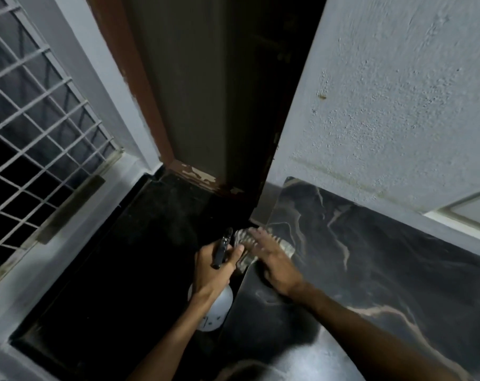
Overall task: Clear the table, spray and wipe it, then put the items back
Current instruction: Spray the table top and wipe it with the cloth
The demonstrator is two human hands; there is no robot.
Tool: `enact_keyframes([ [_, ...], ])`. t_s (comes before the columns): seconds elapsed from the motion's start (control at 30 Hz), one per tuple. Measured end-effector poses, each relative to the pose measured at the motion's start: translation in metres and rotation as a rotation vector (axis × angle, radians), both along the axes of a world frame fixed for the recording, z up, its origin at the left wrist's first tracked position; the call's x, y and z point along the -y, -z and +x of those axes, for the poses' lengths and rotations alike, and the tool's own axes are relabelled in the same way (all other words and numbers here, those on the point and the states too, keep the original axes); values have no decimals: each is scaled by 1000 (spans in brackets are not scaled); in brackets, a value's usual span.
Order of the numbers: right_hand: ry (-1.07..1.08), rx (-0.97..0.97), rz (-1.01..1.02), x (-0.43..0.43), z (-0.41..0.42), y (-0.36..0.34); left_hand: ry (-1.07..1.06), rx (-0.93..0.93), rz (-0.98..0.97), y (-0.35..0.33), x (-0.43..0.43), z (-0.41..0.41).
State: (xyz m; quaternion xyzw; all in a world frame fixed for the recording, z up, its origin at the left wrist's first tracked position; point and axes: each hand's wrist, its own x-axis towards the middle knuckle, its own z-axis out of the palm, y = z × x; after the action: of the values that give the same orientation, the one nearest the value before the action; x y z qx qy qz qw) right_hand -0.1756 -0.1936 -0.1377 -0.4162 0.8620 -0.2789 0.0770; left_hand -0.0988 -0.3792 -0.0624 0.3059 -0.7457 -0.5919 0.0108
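Tabletop (384, 284): right hand (274, 261) presses cloth (287, 247), left hand (212, 272) grips bottle (223, 301)

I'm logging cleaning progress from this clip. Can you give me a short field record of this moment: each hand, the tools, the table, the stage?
left hand: grips the spray bottle at its black trigger head, just left of the table's edge
right hand: fingers straight, pressing the cloth onto the table
cloth: grey, ribbed, near the table's far left corner
table: dark marbled top, against the wall
stage: wiping, judging by the hand on the cloth
surroundings: window grille at left, brown door beyond
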Motion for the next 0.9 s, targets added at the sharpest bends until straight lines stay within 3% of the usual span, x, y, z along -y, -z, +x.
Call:
enact_keyframes([
  [0.1,463,158,-39,-3,-86,-2,8,-8,62,4,-4,-13],
  [0.17,633,198,-35,9,-106,-2,24,-27,70,5,-6,-23],
  [0.3,370,-30,55,1,-111,9,91,-65,32,8,-7,-51],
  [0.43,729,86,46,-14,-173,4,127,-108,-11,13,-11,-78],
  [0.57,502,33,70,-22,-155,7,185,-120,-46,10,-26,-92],
  [0.77,1046,136,77,-164,-131,-5,248,-129,4,-8,-61,-95],
  [0.83,975,144,84,-162,-108,-8,274,-114,6,-13,-79,-93],
  [0.9,756,131,92,-148,-86,-4,281,-97,12,-16,-96,-90],
])
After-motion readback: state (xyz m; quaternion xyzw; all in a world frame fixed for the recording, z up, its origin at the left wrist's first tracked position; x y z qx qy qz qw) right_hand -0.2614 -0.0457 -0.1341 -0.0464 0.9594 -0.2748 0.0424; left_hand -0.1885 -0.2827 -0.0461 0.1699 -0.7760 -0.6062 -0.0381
